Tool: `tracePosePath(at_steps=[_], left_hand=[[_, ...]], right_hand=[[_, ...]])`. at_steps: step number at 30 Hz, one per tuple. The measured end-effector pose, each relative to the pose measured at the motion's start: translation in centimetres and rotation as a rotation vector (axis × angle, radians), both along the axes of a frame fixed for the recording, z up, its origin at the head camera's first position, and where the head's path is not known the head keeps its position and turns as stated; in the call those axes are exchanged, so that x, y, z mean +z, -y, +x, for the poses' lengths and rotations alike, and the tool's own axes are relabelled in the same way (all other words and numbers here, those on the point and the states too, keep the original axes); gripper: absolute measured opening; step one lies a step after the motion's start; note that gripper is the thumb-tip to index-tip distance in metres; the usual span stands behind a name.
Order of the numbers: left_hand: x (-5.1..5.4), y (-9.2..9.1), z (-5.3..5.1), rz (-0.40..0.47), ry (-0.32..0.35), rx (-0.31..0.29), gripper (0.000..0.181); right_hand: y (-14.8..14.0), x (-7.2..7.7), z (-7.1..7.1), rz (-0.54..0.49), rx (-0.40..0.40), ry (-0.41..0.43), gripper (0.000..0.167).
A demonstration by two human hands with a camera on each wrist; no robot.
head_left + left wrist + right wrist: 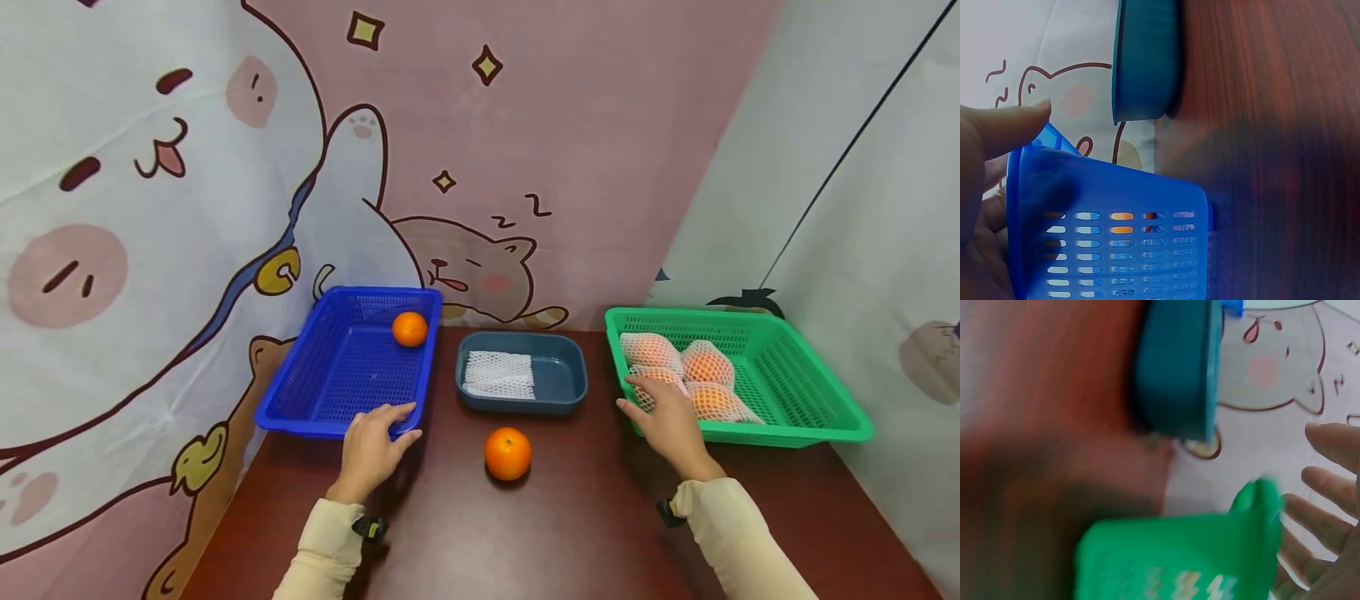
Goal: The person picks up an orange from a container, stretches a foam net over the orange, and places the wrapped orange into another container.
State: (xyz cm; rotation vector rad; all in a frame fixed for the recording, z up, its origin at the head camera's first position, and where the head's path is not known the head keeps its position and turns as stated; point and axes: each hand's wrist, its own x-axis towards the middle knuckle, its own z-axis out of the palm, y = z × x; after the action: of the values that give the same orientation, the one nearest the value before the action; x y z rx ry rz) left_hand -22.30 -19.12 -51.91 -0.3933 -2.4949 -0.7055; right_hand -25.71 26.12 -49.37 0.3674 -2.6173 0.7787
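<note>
My left hand (373, 450) is at the near right corner of the blue basket (337, 429), its fingers relaxed above the rim; the left wrist view shows the thumb over the edge of the blue basket (1116, 181). One bare orange (410, 329) lies inside. My right hand (667, 421) hangs with spread fingers over the near left corner of the green basket (810, 433), holding nothing; in the right wrist view the fingers of the right hand (1329, 519) are beside the green rim (1266, 531). Several oranges in white foam nets (708, 367) lie in that basket.
Between the baskets stands a dark teal tray (562, 379) with white foam nets (498, 375) in its left part. A loose orange (507, 454) sits on the brown table (525, 542) in front of it. A patterned curtain (585, 150) hangs behind.
</note>
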Motion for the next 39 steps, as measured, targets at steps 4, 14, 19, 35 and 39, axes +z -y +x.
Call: tracePosePath(at_steps=[4, 14, 19, 35, 39], left_hand=[[0.0, 0.2, 0.4, -0.001, 0.019, 0.013, 0.047], [0.3, 0.1, 0.0, -0.01, 0.068, -0.006, 0.046], [0.2, 0.0, -0.1, 0.001, 0.086, 0.004, 0.045], [0.3, -0.2, -0.1, 0.0, 0.094, 0.032, 0.044], [0.3, -0.2, -0.1, -0.004, 0.075, 0.042, 0.044]], right_hand=[[2.6, 1.3, -2.3, -0.025, 0.087, 0.01, 0.047], [9.7, 1.9, -10.3, 0.001, 0.272, 0.305, 0.047], [11.9, 0.3, -13.1, 0.091, 0.366, 0.481, 0.046], [14.4, -1.9, -14.6, 0.297, 0.359, 0.662, 0.018], [14.6, -2.5, -14.9, 0.306, 0.397, 0.621, 0.011]])
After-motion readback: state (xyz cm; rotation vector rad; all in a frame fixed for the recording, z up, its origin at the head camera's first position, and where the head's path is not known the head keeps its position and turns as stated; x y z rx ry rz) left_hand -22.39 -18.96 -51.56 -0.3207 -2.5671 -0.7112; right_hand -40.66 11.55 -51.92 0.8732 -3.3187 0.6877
